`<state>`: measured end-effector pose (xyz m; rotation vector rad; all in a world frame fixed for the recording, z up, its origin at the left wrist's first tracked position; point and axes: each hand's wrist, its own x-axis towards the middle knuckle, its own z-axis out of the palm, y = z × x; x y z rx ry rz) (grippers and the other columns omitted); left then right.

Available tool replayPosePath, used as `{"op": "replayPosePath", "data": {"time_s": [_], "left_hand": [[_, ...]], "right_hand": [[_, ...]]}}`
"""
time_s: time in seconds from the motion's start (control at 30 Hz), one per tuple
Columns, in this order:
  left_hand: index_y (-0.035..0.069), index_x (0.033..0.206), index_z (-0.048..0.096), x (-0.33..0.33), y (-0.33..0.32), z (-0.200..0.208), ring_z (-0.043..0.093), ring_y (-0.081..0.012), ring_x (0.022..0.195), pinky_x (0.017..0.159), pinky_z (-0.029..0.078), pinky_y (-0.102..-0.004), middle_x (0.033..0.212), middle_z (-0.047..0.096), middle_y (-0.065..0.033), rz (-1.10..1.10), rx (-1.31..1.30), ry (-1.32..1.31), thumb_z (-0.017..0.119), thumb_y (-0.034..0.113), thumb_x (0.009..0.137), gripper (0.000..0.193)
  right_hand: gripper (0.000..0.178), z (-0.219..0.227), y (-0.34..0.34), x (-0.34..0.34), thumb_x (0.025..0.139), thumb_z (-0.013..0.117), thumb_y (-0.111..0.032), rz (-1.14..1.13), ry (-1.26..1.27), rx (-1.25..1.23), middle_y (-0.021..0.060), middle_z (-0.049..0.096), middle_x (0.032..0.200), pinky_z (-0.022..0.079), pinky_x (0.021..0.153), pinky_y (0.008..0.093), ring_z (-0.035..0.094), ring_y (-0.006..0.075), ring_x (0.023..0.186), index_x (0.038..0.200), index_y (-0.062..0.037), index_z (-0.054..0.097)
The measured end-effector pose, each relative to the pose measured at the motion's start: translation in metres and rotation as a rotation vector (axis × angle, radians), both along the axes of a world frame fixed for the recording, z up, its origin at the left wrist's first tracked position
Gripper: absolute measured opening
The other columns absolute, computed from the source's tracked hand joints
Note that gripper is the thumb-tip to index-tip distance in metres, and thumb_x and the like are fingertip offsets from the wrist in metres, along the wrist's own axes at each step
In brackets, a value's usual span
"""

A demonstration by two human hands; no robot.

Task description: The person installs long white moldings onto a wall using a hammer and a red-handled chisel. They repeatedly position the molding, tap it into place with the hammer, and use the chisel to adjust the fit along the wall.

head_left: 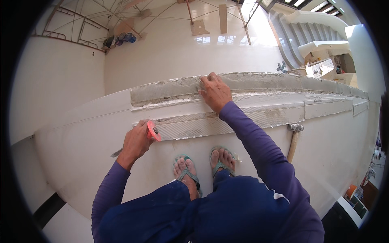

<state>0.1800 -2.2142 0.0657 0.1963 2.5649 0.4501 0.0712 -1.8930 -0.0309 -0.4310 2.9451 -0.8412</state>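
Observation:
My left hand (137, 139) is closed round a tool with an orange-red end (153, 131); a thin grey blade tip (116, 153) shows on its other side. That hand is at the left end of a long pale strip (194, 126) with ridged grey mortar on it. Farther off, my right hand (214, 92) presses bent fingers at a rough band of grey mortar (259, 82) along the ledge's far edge. Its fingertips are partly hidden, and I cannot make out what they hold. A hammer (293, 141) with a wooden handle lies right of the strip.
My feet in green flip-flops (187, 172) stand just behind the strip. Beyond the ledge is a lower pale floor (174, 52) with scaffolding (75, 26) and loose boards (223, 19). A curved staircase (302, 36) rises at the far right. More strips (328, 108) continue rightward.

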Motion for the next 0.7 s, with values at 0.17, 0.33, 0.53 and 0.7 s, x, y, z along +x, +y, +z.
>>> {"op": "replayPosePath", "data": {"time_s": [0.17, 0.33, 0.53, 0.7], "left_hand": [[0.003, 0.102, 0.069, 0.025, 0.03, 0.064, 0.068, -0.0422, 0.089, 0.078, 0.056, -0.0458, 0.1, 0.073, -0.0174, 0.075, 0.272, -0.18, 0.081, 0.004, 0.08, 0.025], [-0.001, 0.097, 0.067, 0.066, 0.038, 0.126, 0.063, -0.0457, 0.075, 0.072, 0.054, -0.0435, 0.084, 0.069, -0.0221, 0.136, 0.449, -0.612, 0.075, 0.002, 0.077, 0.022], [-0.001, 0.098, 0.069, 0.077, -0.006, 0.171, 0.067, -0.0373, 0.076, 0.074, 0.055, -0.0406, 0.085, 0.072, -0.0203, 0.304, 0.315, -0.638, 0.072, 0.003, 0.082, 0.017], [-0.001, 0.094, 0.068, 0.071, -0.059, 0.174, 0.068, -0.028, 0.079, 0.075, 0.054, -0.0391, 0.083, 0.071, -0.0133, 0.458, 0.324, -0.524, 0.071, 0.002, 0.084, 0.011]], "right_hand": [[0.032, -0.019, 0.003, 0.001, 0.091, 0.078, -0.012, 0.0, -0.084, -0.132, 0.0198, 0.064, 0.113, 0.054, 0.088, 0.0481, 0.065, 0.0405, 0.109, 0.114, -0.001, 0.059], [0.029, -0.008, 0.039, -0.008, 0.089, 0.077, -0.007, 0.032, -0.2, -0.423, 0.024, 0.065, 0.098, 0.051, 0.081, 0.0486, 0.064, 0.0454, 0.091, 0.108, 0.0016, 0.056], [0.037, 0.06, 0.112, 0.007, 0.081, 0.089, -0.018, 0.559, -0.807, -0.145, 0.0185, 0.069, 0.086, 0.055, 0.071, 0.0423, 0.07, 0.0328, 0.076, 0.102, 0.0009, 0.065], [0.044, 0.09, 0.187, 0.06, 0.078, 0.092, -0.031, 0.277, -0.743, 0.13, 0.0205, 0.073, 0.084, 0.057, 0.073, 0.046, 0.072, 0.0392, 0.078, 0.097, 0.0008, 0.067]]}}
